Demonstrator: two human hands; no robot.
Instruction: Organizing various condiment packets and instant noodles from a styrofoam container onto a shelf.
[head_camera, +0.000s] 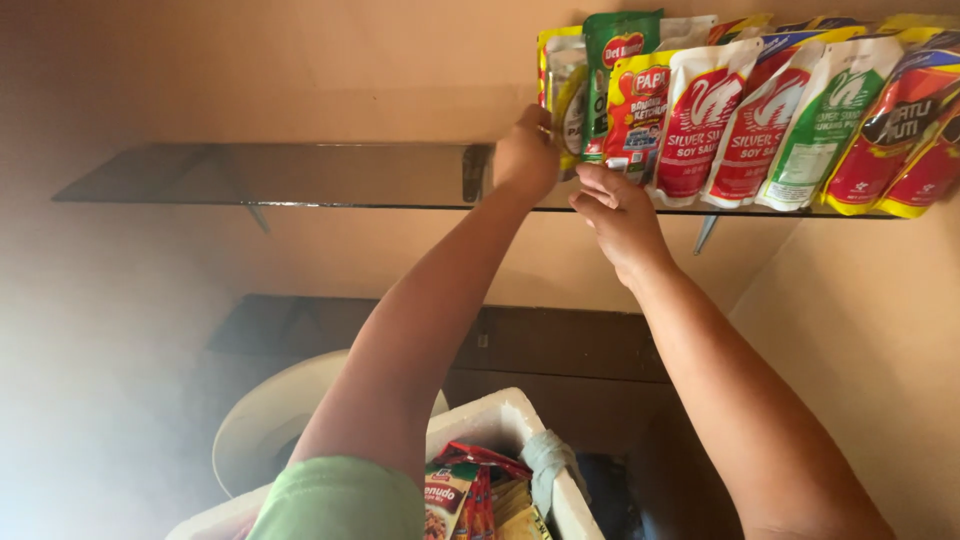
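Overhead, left hand (527, 150) closed on the yellow pouch (562, 90) at the row's left end on the glass shelf (300, 175), right hand (615, 210) half-curled under the neighbouring pouches, gripping nothing; pouch likely soft, slick, liquid-heavy, best pinched at its stiff side seam.

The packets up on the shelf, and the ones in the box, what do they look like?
Green pouch: shelf row's left end, by both hands.
Yellow-red pouch: beside it, front.
Two red-white pouches: middle, leaning.
Green-white pouch: further right.
Red-yellow pouches: right end.
Red and green packets: inside the white box below.
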